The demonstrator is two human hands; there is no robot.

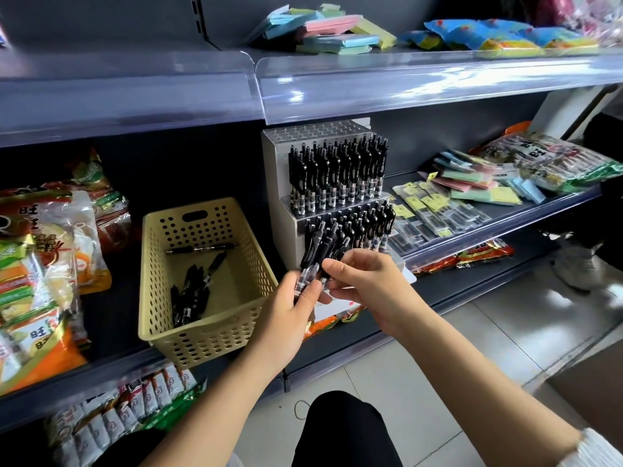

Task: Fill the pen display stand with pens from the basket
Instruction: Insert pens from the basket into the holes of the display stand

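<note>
Left hand (290,308) grips pens (318,252); right hand (367,284) touches them.

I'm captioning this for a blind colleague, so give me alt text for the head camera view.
A person's left hand grips a bunch of black pens while the right hand pinches one of them, in front of a stepped, mostly filled pen stand. Left of it, a yellow basket holds loose pens.

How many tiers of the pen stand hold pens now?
2: the middle tier and the lower tier. The top tier shows only empty holes. Anything lower may be hidden behind the right hand.
</note>
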